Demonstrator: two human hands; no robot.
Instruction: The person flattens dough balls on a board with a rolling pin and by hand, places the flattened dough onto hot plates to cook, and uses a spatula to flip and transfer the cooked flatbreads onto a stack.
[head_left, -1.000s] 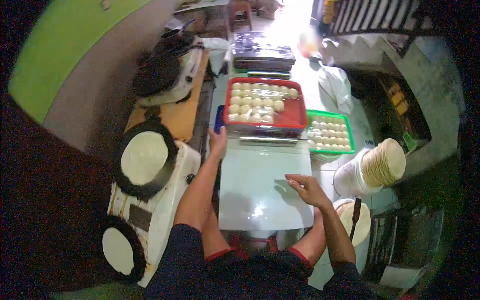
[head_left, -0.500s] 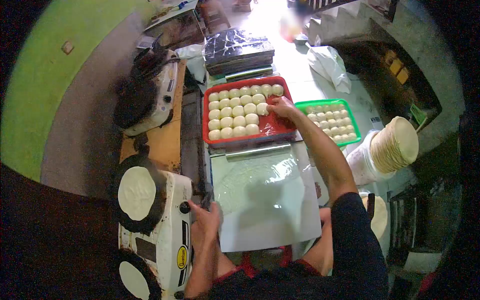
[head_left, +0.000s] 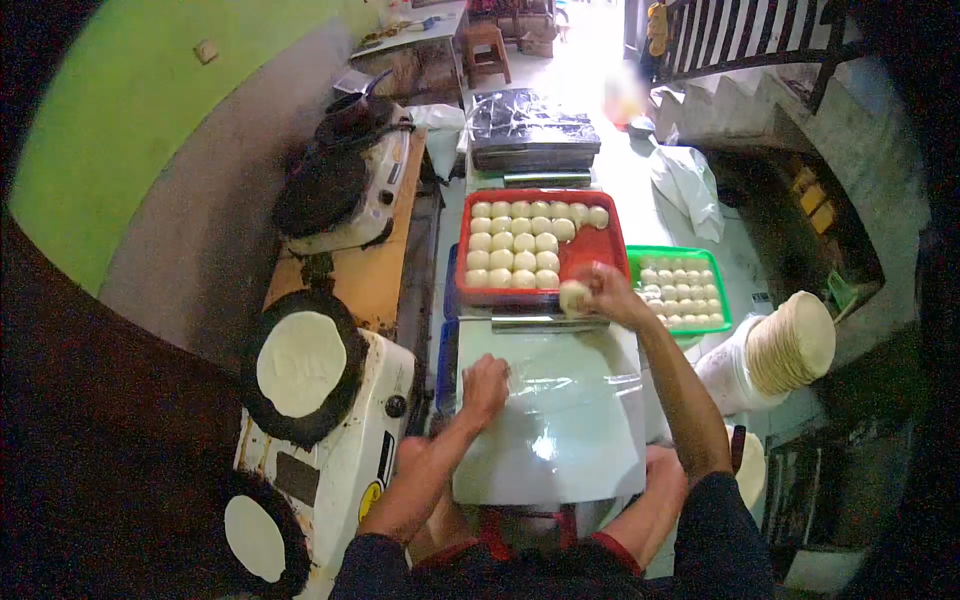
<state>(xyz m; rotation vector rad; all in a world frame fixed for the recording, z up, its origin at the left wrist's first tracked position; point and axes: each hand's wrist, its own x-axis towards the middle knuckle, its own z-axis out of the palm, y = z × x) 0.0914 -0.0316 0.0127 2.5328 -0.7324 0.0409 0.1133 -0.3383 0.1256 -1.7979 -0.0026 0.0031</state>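
My right hand [head_left: 608,294] holds a pale, round dough ball [head_left: 574,297] just past the near edge of the red tray [head_left: 600,262], above a metal rod [head_left: 520,323]. In the tray sit rows of similar dough balls [head_left: 502,242], with bare red at its right side. My left hand [head_left: 486,388] is over the left part of the white work board [head_left: 540,470], its fingers closed on the edge of a clear plastic sheet [head_left: 550,385]. The sheet is shiny and wrinkled beside the fingers.
Left, a two-burner stove [head_left: 375,400] carries a flat round of dough [head_left: 301,363] and another dough round [head_left: 254,538] on dark pans. A green tray [head_left: 722,322] of dough balls stands right, near a stack of flat rounds [head_left: 795,345]. A black plastic-wrapped stack [head_left: 535,130] lies behind.
My right hand has come out of the red tray toward me with a dough ball. My left hand has moved from beside the stove knob onto the board and the plastic sheet.
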